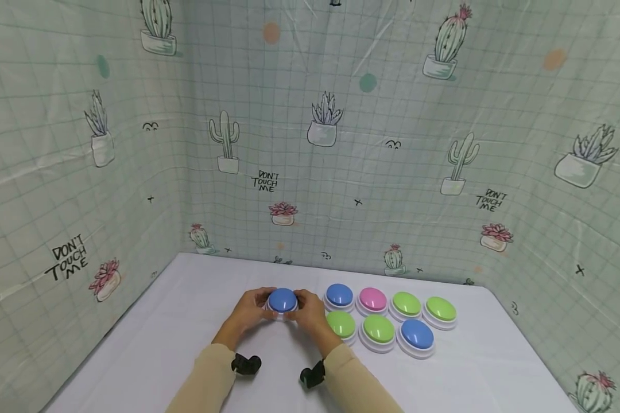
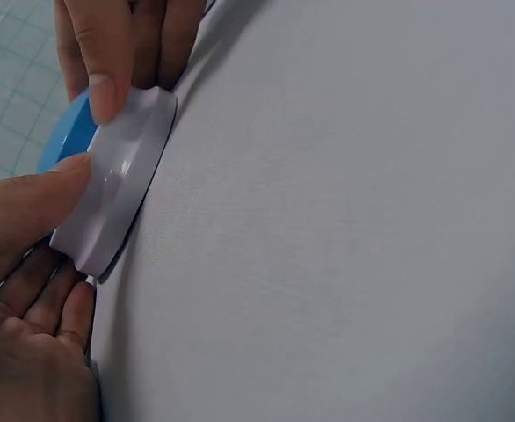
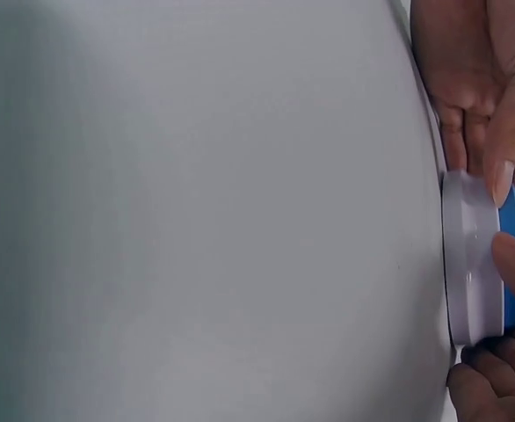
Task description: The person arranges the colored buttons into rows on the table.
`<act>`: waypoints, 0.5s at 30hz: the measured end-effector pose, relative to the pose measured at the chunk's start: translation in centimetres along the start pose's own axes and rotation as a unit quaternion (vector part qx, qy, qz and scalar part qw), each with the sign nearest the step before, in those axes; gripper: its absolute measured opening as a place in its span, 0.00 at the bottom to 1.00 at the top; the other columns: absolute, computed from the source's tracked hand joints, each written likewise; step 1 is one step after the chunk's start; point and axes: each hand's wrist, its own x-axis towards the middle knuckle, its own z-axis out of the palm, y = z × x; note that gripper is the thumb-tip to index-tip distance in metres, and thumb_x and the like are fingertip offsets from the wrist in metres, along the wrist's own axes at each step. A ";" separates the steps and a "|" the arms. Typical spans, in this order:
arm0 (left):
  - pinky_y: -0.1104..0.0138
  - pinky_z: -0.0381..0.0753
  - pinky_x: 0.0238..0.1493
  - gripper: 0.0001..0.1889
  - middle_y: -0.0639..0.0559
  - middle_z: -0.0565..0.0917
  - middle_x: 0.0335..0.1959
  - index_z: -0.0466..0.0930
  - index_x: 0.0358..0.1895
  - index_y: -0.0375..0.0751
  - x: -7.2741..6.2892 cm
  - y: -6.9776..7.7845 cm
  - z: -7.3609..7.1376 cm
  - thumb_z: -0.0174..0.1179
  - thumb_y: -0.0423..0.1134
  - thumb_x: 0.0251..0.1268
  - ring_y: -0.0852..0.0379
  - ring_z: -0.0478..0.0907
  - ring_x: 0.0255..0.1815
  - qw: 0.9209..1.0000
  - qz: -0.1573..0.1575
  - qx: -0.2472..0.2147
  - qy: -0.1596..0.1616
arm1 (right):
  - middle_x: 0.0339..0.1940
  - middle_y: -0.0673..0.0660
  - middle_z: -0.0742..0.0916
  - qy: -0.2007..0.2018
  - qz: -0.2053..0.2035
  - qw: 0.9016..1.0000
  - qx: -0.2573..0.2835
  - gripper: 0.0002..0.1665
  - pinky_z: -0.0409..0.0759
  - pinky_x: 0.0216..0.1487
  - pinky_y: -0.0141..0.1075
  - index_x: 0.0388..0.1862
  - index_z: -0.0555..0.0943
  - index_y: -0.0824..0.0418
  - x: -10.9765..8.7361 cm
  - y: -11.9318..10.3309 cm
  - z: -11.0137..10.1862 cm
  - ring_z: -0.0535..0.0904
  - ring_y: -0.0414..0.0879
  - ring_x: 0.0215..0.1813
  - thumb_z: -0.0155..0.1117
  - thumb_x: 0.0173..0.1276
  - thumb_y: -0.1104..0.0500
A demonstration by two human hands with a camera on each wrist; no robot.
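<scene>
A blue dome push button [image 1: 282, 300] with a white round base [image 2: 121, 176] sits on the table between both hands. My left hand [image 1: 250, 310] grips it from the left side, thumb on the front of the base and fingers curled round toward the back. From the opposite side my right hand [image 1: 310, 312] holds it the same way, its thumb [image 3: 514, 264] near the seam of dome and base. In the wrist views the base stands right at the white tabletop. The far side of the button is hidden.
Two rows of similar buttons stand to the right, among them a blue button [image 1: 339, 295], a pink button [image 1: 373, 299] and several green ones. The nearest green button [image 1: 341, 324] is partly behind the right wrist. A cactus-print cloth [image 1: 299, 172] walls the white table [image 1: 475, 367].
</scene>
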 end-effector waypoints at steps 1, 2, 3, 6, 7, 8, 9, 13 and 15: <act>0.44 0.70 0.75 0.35 0.30 0.78 0.68 0.77 0.67 0.26 -0.1 0.0 0.1 0.74 0.17 0.51 0.32 0.73 0.71 1.000 -0.001 -0.002 -0.001 | 0.63 0.73 0.84 0.003 0.004 1.000 0.004 0.35 0.79 0.69 0.55 0.65 0.77 0.77 -0.1 0.0 0.0 0.81 0.66 0.66 0.79 0.58 0.74; 0.45 0.71 0.75 0.35 0.30 0.78 0.68 0.77 0.67 0.26 -0.3 0.0 0.1 0.73 0.16 0.52 0.32 0.73 0.72 1.000 -0.001 -0.002 -0.001 | 0.63 0.73 0.84 0.006 0.003 1.000 0.004 0.35 0.80 0.68 0.55 0.64 0.78 0.77 -0.3 -0.1 0.0 0.82 0.66 0.65 0.79 0.57 0.73; 0.45 0.71 0.76 0.35 0.30 0.78 0.68 0.77 0.67 0.26 -0.5 0.1 0.2 0.73 0.16 0.52 0.32 0.73 0.72 1.000 -0.001 -0.002 -0.001 | 0.62 0.72 0.85 0.008 0.006 1.000 0.005 0.35 0.80 0.68 0.55 0.64 0.78 0.76 -0.4 -0.1 -0.1 0.82 0.65 0.65 0.80 0.57 0.73; 0.45 0.70 0.76 0.35 0.30 0.78 0.69 0.77 0.68 0.26 -1.0 0.1 0.3 0.73 0.16 0.52 0.32 0.72 0.72 1.000 -0.002 0.001 -0.002 | 0.60 0.71 0.86 0.013 0.010 1.000 0.002 0.35 0.81 0.67 0.54 0.63 0.80 0.75 -0.8 -0.2 -0.1 0.83 0.64 0.63 0.81 0.55 0.73; 0.46 0.70 0.76 0.35 0.30 0.78 0.69 0.77 0.68 0.26 -1.1 0.1 0.3 0.73 0.16 0.52 0.32 0.72 0.73 1.000 -0.003 -0.001 -0.002 | 0.59 0.71 0.87 0.015 0.012 1.000 0.001 0.35 0.82 0.66 0.54 0.62 0.80 0.75 -0.9 -0.2 -0.1 0.84 0.63 0.63 0.81 0.55 0.73; 0.46 0.70 0.76 0.35 0.30 0.77 0.69 0.77 0.68 0.26 -1.3 0.1 0.4 0.73 0.16 0.52 0.32 0.72 0.73 1.000 -0.003 -0.001 -0.002 | 0.58 0.70 0.87 0.017 0.013 1.000 -0.001 0.35 0.82 0.66 0.54 0.62 0.80 0.75 -1.0 -0.2 -0.1 0.84 0.63 0.62 0.81 0.55 0.73; 0.46 0.69 0.76 0.35 0.30 0.77 0.70 0.77 0.68 0.26 -1.4 0.2 0.4 0.72 0.16 0.52 0.32 0.71 0.73 1.000 -0.002 -0.001 -0.002 | 0.58 0.70 0.88 0.019 0.015 1.000 -0.001 0.34 0.82 0.66 0.54 0.62 0.81 0.74 -1.1 -0.3 -0.1 0.84 0.62 0.62 0.82 0.54 0.72; 0.44 0.70 0.76 0.36 0.28 0.76 0.69 0.75 0.69 0.25 -1.8 0.5 0.6 0.71 0.15 0.53 0.31 0.72 0.72 1.000 -0.003 -0.011 0.000 | 0.57 0.70 0.88 0.026 0.012 1.000 -0.005 0.34 0.82 0.66 0.54 0.61 0.82 0.74 -1.3 -0.6 -0.3 0.85 0.62 0.62 0.82 0.53 0.73; 0.44 0.70 0.75 0.36 0.27 0.76 0.69 0.75 0.70 0.25 -2.1 0.6 0.7 0.70 0.15 0.53 0.31 0.73 0.72 1.000 -0.004 -0.016 0.003 | 0.56 0.69 0.88 0.027 0.009 1.000 -0.008 0.34 0.82 0.66 0.54 0.61 0.82 0.74 -1.5 -0.7 -0.4 0.85 0.62 0.62 0.82 0.53 0.72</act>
